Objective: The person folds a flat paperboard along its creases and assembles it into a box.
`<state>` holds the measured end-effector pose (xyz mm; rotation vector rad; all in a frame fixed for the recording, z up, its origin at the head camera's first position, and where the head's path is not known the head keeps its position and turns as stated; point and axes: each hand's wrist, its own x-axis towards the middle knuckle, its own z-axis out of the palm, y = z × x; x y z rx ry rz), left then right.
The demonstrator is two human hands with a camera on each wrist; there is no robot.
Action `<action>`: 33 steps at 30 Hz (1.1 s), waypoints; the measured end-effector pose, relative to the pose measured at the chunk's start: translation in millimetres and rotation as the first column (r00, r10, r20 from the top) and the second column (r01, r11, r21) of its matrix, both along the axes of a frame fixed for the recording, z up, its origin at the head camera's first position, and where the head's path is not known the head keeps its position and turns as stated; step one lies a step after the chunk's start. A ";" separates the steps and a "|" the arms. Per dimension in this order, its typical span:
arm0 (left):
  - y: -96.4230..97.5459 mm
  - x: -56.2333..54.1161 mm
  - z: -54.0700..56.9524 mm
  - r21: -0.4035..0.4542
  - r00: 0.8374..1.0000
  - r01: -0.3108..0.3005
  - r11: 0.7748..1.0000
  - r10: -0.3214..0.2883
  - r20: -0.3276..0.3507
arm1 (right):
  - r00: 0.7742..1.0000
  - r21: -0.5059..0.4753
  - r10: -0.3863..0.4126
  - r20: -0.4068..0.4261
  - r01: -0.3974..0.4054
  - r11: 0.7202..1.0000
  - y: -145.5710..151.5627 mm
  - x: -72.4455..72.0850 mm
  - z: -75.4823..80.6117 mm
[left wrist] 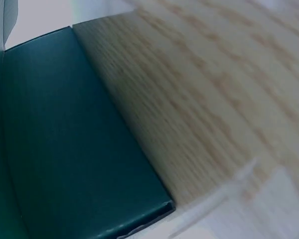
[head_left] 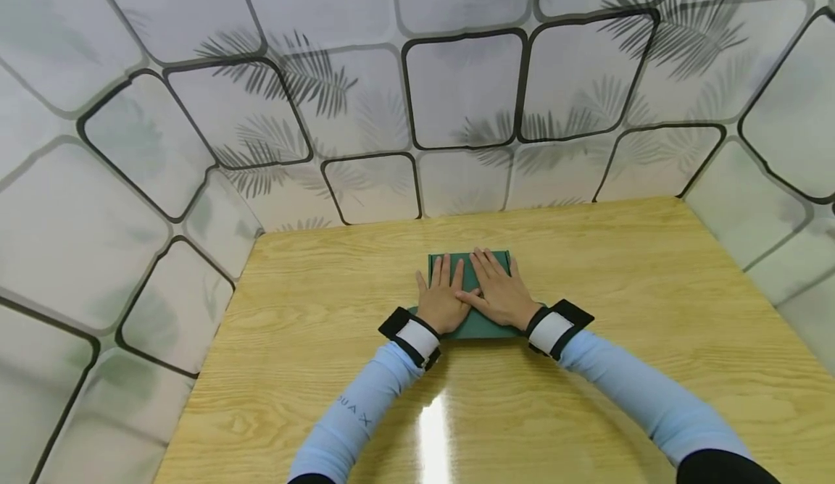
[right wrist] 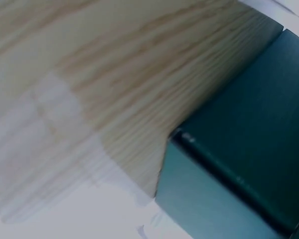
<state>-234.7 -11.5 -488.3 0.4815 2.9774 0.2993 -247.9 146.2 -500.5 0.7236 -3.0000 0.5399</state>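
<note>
A dark green cardboard box (head_left: 483,329) lies on the table, broader at its near side than at its far part, where narrow raised edges run along the left and right. My left hand (head_left: 445,306) rests palm down on it, fingers straight and spread toward the far edge. Beside it, my right hand (head_left: 505,297) also lies flat, its thumb overlapping the left hand's thumb. In the left wrist view a smooth green panel (left wrist: 74,139) with a folded corner shows close up. The right wrist view has a green panel (right wrist: 259,129) meeting a lighter side face. Neither wrist view shows fingers.
The light wood-grain table (head_left: 339,274) extends around the box on all sides. Behind it and to both sides stand pale walls (head_left: 466,93) with a dark-outlined tile and leaf pattern. Glare (head_left: 433,437) shines off the table's near part.
</note>
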 end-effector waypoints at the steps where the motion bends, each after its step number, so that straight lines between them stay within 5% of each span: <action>1: -0.9 -0.1 -0.7 0.000 1.000 0.005 1.000 -0.005 -0.007 | 1.000 0.009 -0.006 -0.004 0.006 1.000 2.6 0.5 -0.3; 6: -17.8 0.7 -0.8 0.017 1.000 0.018 1.000 -0.018 -0.015 | 1.000 0.044 -0.014 -0.027 0.016 0.999 13.2 2.0 0.1; 11: -35.2 2.8 2.8 0.057 0.998 0.044 0.997 -0.046 0.044 | 1.000 0.081 -0.011 -0.018 0.013 0.997 21.0 2.6 1.3; 21: -40.2 3.6 12.3 0.012 0.995 0.066 0.998 -0.067 0.069 | 0.998 0.095 0.016 0.061 -0.022 0.995 24.9 1.8 11.5; 26: -60.7 -1.4 12.7 0.150 0.986 0.141 0.978 -0.152 0.064 | 0.986 -0.079 0.104 0.131 -0.094 0.992 49.4 -3.9 23.4; 30: -93.2 -10.2 9.9 0.314 0.982 0.174 0.933 -0.187 0.010 | 0.978 -0.295 0.092 0.185 -0.035 0.955 92.3 -16.9 31.4; 33: -116.3 -18.0 4.6 0.375 0.978 0.159 0.913 -0.197 0.065 | 0.966 -0.360 0.086 0.244 0.008 0.933 119.3 -26.2 28.8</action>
